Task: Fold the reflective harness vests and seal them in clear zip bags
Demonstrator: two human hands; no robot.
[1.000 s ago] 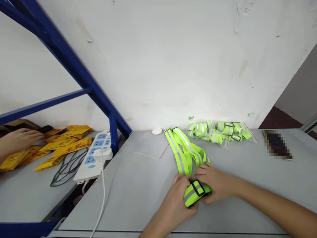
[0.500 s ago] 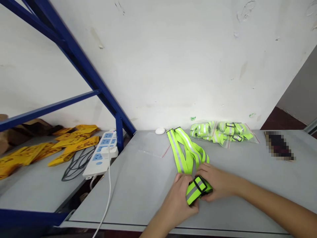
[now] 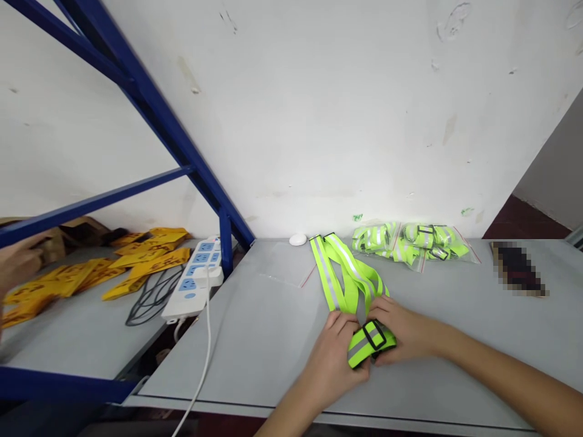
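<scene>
A neon-green reflective strap (image 3: pixel 346 276) with grey stripes lies on the grey table (image 3: pixel 255 346), stretching from the wall toward me. Its near end is folded into a small bundle with a black buckle (image 3: pixel 371 341). My left hand (image 3: pixel 334 358) grips this bundle from the left, fingers curled on it. My right hand (image 3: pixel 405 332) pinches it from the right. Both hands are closed on the same folded end.
Clear bags of more green straps (image 3: pixel 412 241) lie by the wall. An empty clear bag (image 3: pixel 286 271), a small white disc (image 3: pixel 298 240) and a dark blurred object (image 3: pixel 519 276) are on the table. A blue rack (image 3: pixel 182 158), white power strip (image 3: pixel 195 279), yellow packets (image 3: pixel 113 267) and another person's hand (image 3: pixel 18 264) are at left.
My hands have kept working the folded end of the strap, shifting slightly right in view as my head turned. The other person's hand at left left the view and has come back.
</scene>
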